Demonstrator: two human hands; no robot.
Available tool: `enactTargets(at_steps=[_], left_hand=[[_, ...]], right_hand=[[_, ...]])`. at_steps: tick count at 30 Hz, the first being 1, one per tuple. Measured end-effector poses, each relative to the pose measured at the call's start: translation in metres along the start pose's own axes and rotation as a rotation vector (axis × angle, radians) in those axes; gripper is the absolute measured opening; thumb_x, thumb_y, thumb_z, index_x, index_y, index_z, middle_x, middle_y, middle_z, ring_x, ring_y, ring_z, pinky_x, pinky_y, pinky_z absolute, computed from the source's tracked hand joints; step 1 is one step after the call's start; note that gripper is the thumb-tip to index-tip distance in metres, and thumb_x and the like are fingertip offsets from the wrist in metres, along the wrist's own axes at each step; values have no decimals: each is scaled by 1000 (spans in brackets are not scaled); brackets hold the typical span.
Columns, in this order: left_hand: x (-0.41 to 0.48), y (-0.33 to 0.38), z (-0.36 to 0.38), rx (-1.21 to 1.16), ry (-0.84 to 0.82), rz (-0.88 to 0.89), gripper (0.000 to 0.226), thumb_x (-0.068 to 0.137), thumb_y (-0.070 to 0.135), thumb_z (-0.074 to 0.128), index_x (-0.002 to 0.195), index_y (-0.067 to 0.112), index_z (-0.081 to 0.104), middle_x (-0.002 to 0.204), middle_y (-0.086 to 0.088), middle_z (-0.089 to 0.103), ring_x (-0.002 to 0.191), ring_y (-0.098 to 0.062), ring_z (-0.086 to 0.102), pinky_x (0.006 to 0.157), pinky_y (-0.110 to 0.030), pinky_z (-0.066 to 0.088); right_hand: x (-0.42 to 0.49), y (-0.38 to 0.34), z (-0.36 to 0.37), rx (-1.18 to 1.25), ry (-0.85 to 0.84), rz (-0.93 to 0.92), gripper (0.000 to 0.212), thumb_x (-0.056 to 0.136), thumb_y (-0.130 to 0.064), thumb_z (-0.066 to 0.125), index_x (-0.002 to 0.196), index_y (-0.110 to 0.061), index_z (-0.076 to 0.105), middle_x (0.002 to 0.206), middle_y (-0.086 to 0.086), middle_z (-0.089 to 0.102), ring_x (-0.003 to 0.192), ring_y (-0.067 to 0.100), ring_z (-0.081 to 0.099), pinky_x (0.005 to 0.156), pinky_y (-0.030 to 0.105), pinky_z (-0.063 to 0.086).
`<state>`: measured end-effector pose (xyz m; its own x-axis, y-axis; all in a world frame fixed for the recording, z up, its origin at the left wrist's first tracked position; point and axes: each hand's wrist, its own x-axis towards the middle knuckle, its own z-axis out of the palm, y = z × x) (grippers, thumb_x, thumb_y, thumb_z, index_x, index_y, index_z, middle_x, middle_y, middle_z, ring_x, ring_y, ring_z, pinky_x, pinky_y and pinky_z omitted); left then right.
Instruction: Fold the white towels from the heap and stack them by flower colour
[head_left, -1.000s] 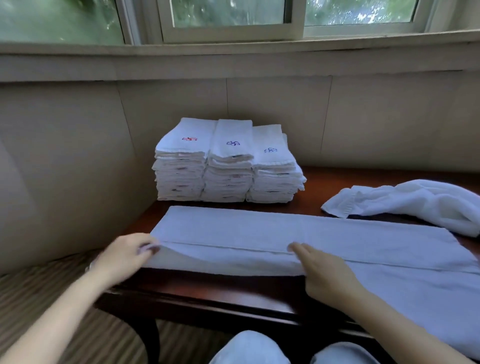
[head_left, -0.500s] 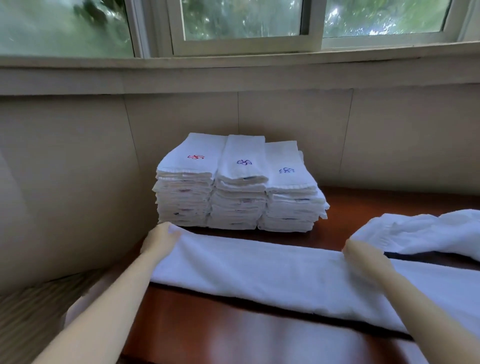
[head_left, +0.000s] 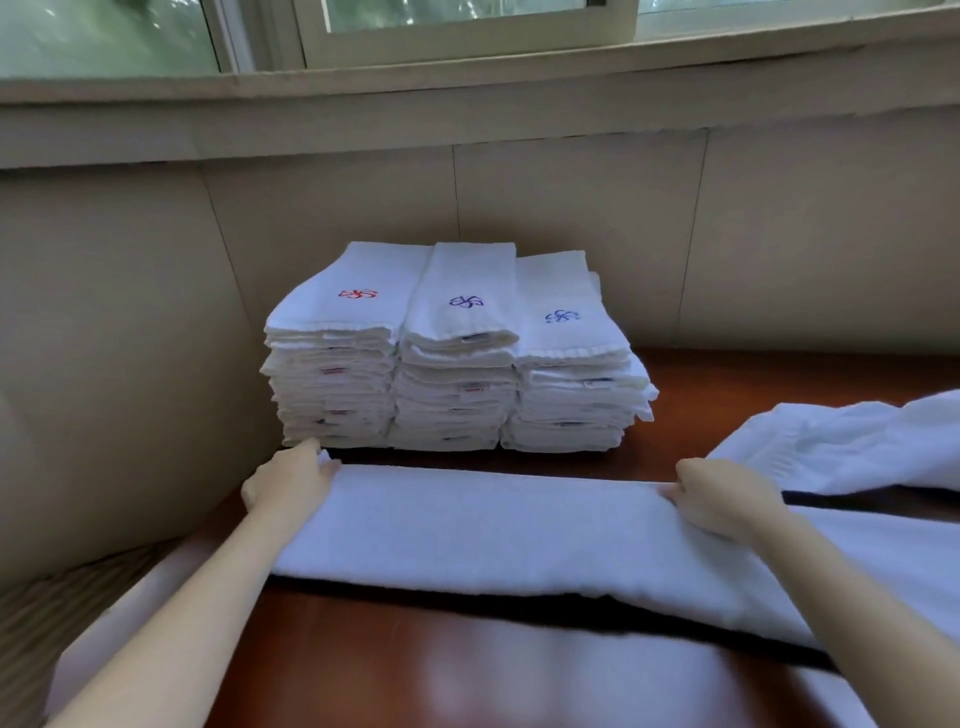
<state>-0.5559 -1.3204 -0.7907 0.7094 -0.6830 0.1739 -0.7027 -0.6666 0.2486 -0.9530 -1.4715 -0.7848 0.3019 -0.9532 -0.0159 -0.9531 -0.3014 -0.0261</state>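
Observation:
A long white towel lies folded lengthwise across the wooden table. My left hand grips its far left corner, and my right hand pinches its far edge further right. Behind it stand three stacks of folded white towels: one topped by a red flower, one by a purple flower, one by a blue flower. A heap of unfolded white towels lies at the right.
A beige wall runs behind the stacks and along the left side, under a window sill. A striped seat shows at the lower left, beside the table's left edge.
Both hands carried the towel's near edge away from me over to the far edge, folding it into a narrower strip. The view tipped closer to the stacks.

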Motion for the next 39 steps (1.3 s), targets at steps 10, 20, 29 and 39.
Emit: enactTargets(at_steps=[10, 20, 29, 39], left_hand=[[-109, 162, 26, 33, -320, 455, 46, 97, 50, 34, 137, 28, 39, 143, -3, 38, 132, -25, 33, 107, -43, 30], [-147, 159, 41, 122, -442, 602, 58, 96, 58, 22, 149, 46, 0, 159, 15, -4, 147, -9, -6, 112, -59, -3], [-162, 205, 13, 13, -375, 630, 24, 99, 40, 37, 119, 41, 51, 123, 4, 44, 124, -19, 35, 103, -46, 31], [-168, 225, 41, -301, -215, 694, 16, 98, 25, 45, 83, 26, 43, 84, 9, 54, 87, -16, 48, 73, -33, 38]], right_hand=[[-58, 28, 6, -24, 183, 146, 28, 95, -21, 41, 122, -14, 46, 122, 6, 53, 112, 27, 51, 78, 33, 43], [-163, 162, -58, 158, -374, 60, 29, 73, 1, 38, 79, -20, 56, 88, 8, 60, 80, 20, 55, 64, 29, 38], [-173, 228, -32, 84, -155, 471, 19, 87, -27, 57, 76, -12, 53, 80, 4, 59, 79, 24, 60, 55, 22, 40], [-186, 233, 9, 113, 214, 476, 8, 94, -8, 34, 88, -14, 33, 109, 7, 62, 95, 31, 58, 66, 31, 40]])
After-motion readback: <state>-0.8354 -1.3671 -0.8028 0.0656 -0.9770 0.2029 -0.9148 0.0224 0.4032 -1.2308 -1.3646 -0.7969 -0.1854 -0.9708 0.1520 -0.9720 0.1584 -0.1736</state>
